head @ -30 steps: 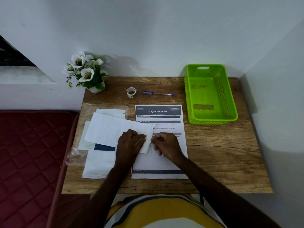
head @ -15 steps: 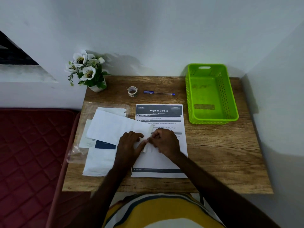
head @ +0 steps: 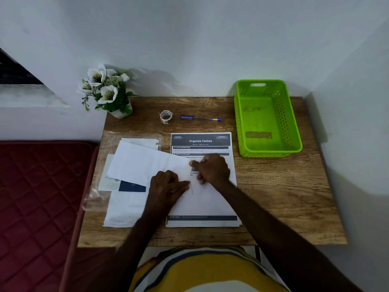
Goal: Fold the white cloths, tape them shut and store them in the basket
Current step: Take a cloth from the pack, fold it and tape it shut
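From the head camera we are at the folding step: our left hand presses curled fingers on the near end of the white cloth, which lies at nine o'clock from the instruction sheet, overlapping its left edge. Our right hand pinches the cloth's right corner. We judge the next move calls for a clean crease, then the tape roll at twelve o'clock. The green basket waits at two o'clock.

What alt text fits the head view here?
Both hands, left hand and right hand, pinch the end of a white cloth over a printed sheet on a wooden table; a green basket sits empty nearby.
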The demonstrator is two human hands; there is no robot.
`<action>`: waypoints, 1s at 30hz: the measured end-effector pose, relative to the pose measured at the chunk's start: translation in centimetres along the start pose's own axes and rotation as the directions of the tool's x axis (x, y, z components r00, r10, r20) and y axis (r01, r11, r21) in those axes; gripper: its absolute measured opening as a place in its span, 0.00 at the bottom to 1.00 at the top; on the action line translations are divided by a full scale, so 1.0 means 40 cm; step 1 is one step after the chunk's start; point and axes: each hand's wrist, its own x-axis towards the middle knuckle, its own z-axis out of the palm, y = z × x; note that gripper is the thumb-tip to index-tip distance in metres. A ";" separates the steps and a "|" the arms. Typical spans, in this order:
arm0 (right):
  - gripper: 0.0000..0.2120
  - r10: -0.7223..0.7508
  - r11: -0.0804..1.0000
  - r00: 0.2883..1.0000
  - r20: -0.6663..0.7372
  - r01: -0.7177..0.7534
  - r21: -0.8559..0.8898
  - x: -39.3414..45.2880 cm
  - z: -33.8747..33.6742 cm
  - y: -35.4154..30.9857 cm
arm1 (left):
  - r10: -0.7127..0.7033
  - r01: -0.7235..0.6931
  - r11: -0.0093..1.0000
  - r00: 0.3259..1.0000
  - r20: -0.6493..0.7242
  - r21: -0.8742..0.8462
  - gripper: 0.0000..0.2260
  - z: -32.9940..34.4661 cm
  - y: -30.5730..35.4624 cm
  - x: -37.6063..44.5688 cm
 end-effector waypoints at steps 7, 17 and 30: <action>0.25 0.035 0.999 0.999 -0.017 -0.035 -0.011 0.013 0.000 -0.007 | 0.057 -0.057 0.998 0.998 0.001 -0.022 0.11 -0.010 -0.006 -0.027; 0.25 -0.021 0.999 0.999 -0.047 0.019 -0.050 0.012 0.003 0.002 | 0.048 -0.048 0.999 0.999 -0.003 0.004 0.12 -0.010 -0.001 -0.031; 0.26 0.041 0.988 0.995 -0.094 -0.055 -0.147 -0.004 0.036 0.019 | 0.008 -0.007 0.999 1.000 0.017 -0.031 0.12 -0.016 -0.002 -0.034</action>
